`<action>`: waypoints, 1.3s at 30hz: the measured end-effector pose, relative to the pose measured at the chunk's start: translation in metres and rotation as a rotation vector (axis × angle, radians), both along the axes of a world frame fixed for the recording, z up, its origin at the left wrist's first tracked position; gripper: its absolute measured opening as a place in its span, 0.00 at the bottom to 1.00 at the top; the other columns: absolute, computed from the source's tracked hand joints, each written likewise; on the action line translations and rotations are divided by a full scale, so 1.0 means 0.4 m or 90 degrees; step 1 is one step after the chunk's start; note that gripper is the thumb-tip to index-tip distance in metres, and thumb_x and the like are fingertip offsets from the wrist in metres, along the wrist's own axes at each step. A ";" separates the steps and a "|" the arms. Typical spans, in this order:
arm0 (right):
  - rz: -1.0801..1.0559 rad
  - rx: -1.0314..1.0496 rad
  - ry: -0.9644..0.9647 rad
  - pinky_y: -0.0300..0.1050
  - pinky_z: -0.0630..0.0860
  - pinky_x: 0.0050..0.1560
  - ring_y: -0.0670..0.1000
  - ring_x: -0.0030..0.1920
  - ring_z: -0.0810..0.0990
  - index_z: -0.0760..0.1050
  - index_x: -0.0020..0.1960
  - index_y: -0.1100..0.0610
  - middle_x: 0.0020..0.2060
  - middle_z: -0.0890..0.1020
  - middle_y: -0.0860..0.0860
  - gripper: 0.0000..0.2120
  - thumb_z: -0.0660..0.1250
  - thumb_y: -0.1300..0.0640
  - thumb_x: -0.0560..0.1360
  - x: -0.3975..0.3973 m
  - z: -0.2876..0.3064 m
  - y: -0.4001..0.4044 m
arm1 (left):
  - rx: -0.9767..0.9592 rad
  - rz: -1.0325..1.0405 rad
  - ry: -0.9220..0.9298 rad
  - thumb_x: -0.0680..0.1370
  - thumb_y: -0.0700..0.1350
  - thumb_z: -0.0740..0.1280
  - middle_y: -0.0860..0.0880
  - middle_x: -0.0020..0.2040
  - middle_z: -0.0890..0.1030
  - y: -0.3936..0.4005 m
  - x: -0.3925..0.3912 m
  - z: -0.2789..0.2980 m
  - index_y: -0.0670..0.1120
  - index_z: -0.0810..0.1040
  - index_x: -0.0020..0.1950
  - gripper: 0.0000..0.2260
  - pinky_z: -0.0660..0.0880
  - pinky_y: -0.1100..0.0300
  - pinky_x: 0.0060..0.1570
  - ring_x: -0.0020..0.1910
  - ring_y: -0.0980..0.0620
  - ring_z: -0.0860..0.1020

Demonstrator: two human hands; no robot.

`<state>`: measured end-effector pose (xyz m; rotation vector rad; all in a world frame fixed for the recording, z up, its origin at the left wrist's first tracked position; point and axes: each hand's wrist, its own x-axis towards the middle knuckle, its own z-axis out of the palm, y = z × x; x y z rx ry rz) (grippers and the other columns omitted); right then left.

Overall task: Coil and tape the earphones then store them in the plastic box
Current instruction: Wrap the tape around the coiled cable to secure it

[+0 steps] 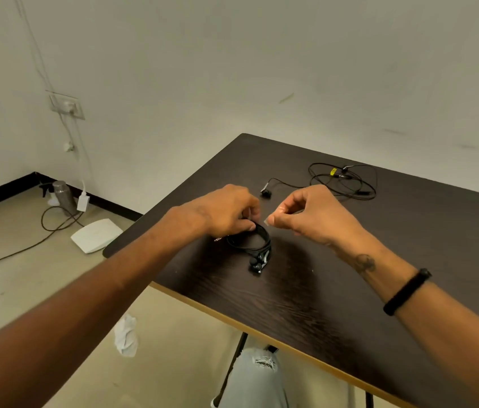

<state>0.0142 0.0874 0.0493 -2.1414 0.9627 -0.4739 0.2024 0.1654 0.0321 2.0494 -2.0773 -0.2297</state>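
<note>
A dark wood-grain table (306, 290) with a pale edge band stands on black legs against a plain off-white wall (232, 69), over a beige floor (26, 275) with a black skirting board (3, 191). A wall socket (66, 106) feeds thin cables down to a white adapter (83, 201) beside a metal bottle (64, 197). A flat white device (95, 235) and a crumpled white cloth (126, 334) lie on the floor.

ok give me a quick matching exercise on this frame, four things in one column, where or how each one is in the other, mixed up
Things:
1. coiled earphones
2. loose earphones
3. left hand
4. right hand

States:
A. pinches a small piece of tape
B. lies spread out at the far side of the table
C. grips the coil at its top
D. bundled on the table between the hands

Pairs: 1-D, 2-B, 3-C, 4-A
</note>
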 end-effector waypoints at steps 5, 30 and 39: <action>0.012 0.021 0.020 0.52 0.83 0.44 0.47 0.37 0.84 0.83 0.38 0.55 0.33 0.87 0.47 0.09 0.82 0.55 0.70 0.029 -0.026 -0.010 | -0.032 0.003 0.066 0.79 0.47 0.73 0.52 0.49 0.82 0.014 0.020 -0.010 0.48 0.83 0.56 0.07 0.71 0.64 0.45 0.44 0.56 0.78; -0.167 -0.212 -0.029 0.52 0.85 0.48 0.44 0.39 0.86 0.82 0.41 0.50 0.37 0.87 0.47 0.08 0.80 0.52 0.71 -0.295 0.174 -0.066 | -0.298 -0.016 0.450 0.76 0.46 0.77 0.54 0.44 0.87 -0.124 -0.317 0.097 0.51 0.86 0.54 0.07 0.77 0.71 0.43 0.41 0.61 0.84; -0.239 -0.187 -0.162 0.39 0.82 0.45 0.41 0.42 0.85 0.82 0.46 0.50 0.39 0.87 0.45 0.06 0.79 0.53 0.73 -0.456 0.138 -0.182 | -0.462 -0.050 0.309 0.79 0.47 0.71 0.58 0.47 0.83 -0.299 -0.508 0.077 0.52 0.82 0.54 0.05 0.79 0.60 0.47 0.45 0.60 0.80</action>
